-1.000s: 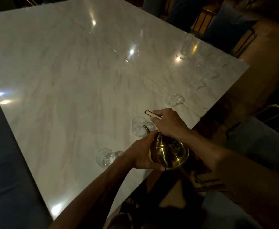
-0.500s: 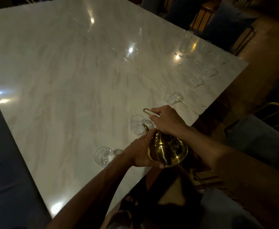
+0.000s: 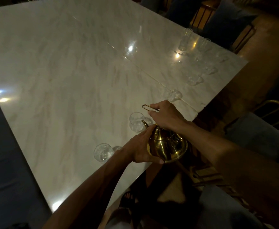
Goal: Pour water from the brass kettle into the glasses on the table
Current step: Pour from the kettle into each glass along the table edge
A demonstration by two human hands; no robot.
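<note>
Brass kettle (image 3: 167, 144) at the marble table (image 3: 69, 80) edge — your left hand (image 3: 139, 150) cups its belly, your right hand (image 3: 166, 115) grips its wire handle (image 3: 145, 106); spout over the wine glass (image 3: 136, 121). No markings legible.

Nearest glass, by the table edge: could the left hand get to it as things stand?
Probably yes, once freed. The left hand is steadying the brass kettle; the nearest glass stands just beside its wrist, with nothing between them.
</note>
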